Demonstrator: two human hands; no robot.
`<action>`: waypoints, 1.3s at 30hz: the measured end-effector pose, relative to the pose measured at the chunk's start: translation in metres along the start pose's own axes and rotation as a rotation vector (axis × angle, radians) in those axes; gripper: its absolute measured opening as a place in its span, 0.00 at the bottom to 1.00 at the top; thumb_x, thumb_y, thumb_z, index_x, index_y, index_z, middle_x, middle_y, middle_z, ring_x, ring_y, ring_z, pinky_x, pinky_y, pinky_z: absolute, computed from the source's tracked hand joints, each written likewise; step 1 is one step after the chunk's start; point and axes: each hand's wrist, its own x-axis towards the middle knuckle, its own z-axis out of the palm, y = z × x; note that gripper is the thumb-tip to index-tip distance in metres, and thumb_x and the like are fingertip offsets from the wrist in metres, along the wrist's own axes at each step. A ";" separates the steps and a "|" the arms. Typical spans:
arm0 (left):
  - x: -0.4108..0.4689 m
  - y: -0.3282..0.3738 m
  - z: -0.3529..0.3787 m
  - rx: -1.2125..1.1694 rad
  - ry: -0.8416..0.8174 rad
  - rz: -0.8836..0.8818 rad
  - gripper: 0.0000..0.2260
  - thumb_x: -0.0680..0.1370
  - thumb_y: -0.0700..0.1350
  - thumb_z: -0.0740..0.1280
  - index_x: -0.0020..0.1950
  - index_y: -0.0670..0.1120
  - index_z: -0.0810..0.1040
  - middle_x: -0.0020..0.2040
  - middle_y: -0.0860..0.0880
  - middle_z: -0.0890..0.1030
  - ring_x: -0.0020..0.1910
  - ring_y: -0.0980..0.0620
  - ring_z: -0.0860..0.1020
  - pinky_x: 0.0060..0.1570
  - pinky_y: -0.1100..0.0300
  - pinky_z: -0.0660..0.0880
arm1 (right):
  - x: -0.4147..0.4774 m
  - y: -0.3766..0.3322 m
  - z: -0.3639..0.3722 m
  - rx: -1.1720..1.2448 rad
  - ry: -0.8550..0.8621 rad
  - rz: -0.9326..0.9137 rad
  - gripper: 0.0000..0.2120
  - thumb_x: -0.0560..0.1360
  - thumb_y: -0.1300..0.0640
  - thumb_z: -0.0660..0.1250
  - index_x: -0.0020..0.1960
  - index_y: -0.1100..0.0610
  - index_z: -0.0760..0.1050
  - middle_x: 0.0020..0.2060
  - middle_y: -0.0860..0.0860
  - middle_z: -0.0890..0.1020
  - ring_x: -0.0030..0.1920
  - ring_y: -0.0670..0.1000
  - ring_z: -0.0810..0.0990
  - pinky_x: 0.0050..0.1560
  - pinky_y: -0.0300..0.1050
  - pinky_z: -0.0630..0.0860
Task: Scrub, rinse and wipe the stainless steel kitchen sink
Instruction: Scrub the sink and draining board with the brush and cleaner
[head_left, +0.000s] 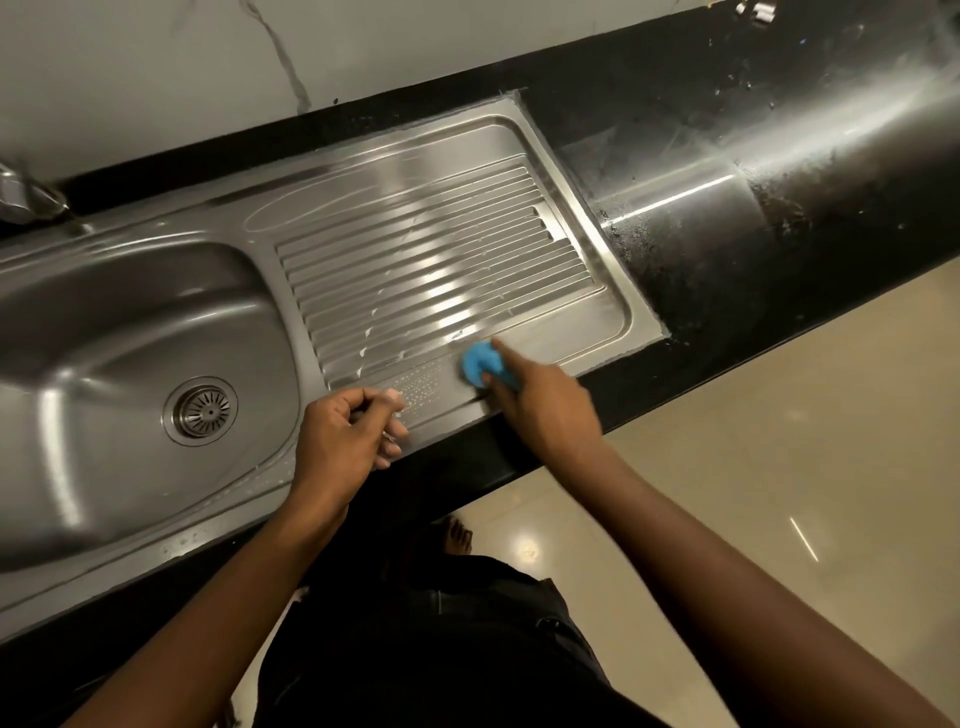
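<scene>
- The scene is dimly lit overall, with a warm, muted cast.
- Bright streaks of glare are seen on the drainboard (441, 249) ridges and across the wet black countertop (753, 171) at the far right.
- Small reflected highlights are shown on the glossy floor (779, 493).
- Straight edges are bowed by wide-angle distortion.
- The right hand (545, 400) and the blue sponge (480, 364) are slightly softened by motion blur.

Both arms outstretched, left hand (345, 434) loosely curled, right hand (540, 400) in a closed grip, forefinger extended.
</scene>
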 end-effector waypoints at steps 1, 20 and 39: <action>0.000 0.000 -0.001 -0.006 0.006 -0.001 0.07 0.82 0.45 0.70 0.49 0.44 0.85 0.38 0.43 0.85 0.34 0.46 0.81 0.36 0.53 0.79 | 0.011 0.014 -0.012 -0.016 0.034 0.052 0.25 0.84 0.39 0.59 0.80 0.40 0.64 0.51 0.53 0.85 0.48 0.54 0.84 0.51 0.53 0.82; -0.004 -0.004 -0.012 -0.003 0.019 0.005 0.08 0.83 0.44 0.69 0.49 0.43 0.85 0.37 0.43 0.85 0.33 0.47 0.81 0.35 0.55 0.78 | 0.040 0.032 -0.036 -0.065 0.104 0.171 0.23 0.84 0.38 0.59 0.76 0.42 0.69 0.50 0.55 0.86 0.47 0.56 0.85 0.51 0.55 0.83; -0.001 -0.004 0.013 0.022 -0.036 -0.008 0.08 0.83 0.45 0.68 0.50 0.43 0.85 0.38 0.44 0.85 0.33 0.48 0.81 0.35 0.55 0.79 | 0.020 0.084 -0.075 -0.474 0.202 0.169 0.28 0.85 0.48 0.62 0.83 0.45 0.57 0.47 0.59 0.85 0.38 0.58 0.83 0.39 0.53 0.81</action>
